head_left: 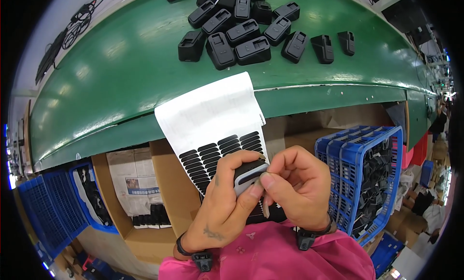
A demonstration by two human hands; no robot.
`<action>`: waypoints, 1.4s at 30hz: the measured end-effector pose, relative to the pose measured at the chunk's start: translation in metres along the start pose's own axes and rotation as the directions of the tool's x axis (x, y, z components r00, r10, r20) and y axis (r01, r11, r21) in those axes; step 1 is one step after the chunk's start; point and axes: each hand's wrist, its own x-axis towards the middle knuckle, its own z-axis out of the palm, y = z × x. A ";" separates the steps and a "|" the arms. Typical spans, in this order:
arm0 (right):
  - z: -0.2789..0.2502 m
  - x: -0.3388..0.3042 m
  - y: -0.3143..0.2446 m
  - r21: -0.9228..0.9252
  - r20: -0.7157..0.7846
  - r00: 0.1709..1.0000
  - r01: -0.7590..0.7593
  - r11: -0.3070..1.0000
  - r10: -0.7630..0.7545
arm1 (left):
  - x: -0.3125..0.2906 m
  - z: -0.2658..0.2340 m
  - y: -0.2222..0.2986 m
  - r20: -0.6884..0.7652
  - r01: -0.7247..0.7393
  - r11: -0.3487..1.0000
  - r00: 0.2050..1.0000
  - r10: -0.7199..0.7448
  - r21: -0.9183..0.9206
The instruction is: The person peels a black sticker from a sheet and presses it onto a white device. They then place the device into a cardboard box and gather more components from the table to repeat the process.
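Note:
My left hand (224, 198) is closed around a small black plastic housing with a grey face (240, 187), held above my lap. A dark elongated oval (252, 174) lies along that grey face. My right hand (299, 185) has thumb and forefinger pinched at the face's right end, touching it; what lies between those fingertips is hidden. Just beyond my hands, a white sheet with rows of black oval stickers (208, 159) hangs over the table edge, its lower part covered by my hands.
Several black plastic charger-like housings (251, 50) lie at the far side of the green table (125, 62). A blue crate (360, 135) of black parts stands at right. Left are a cardboard box (169, 193) with black parts and blue crates (53, 202). Cables (77, 26) lie far left.

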 end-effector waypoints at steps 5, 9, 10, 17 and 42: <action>-0.001 0.001 0.002 -0.007 -0.023 1.000 0.009 1.000 -0.009 | 0.001 0.003 -0.004 -0.018 -0.052 0.997 0.998 0.053 0.056; -0.001 0.005 0.004 -0.033 -0.037 0.998 0.040 0.999 -0.041 | 0.003 0.006 -0.008 -0.038 -0.088 0.990 0.995 0.093 0.112; 0.000 0.007 0.003 -0.032 -0.052 0.998 0.020 0.999 -0.022 | 0.003 0.006 -0.007 -0.037 -0.089 0.989 0.995 0.094 0.114; -0.019 0.012 0.020 -0.058 -0.215 0.974 0.063 0.996 -0.074 | 0.015 0.002 -0.027 0.032 0.087 0.874 0.996 -0.081 -0.478; 0.000 0.012 0.031 -0.617 0.372 0.928 0.266 0.740 -0.023 | -0.040 -0.071 -0.047 0.077 -0.115 0.965 0.992 0.099 0.237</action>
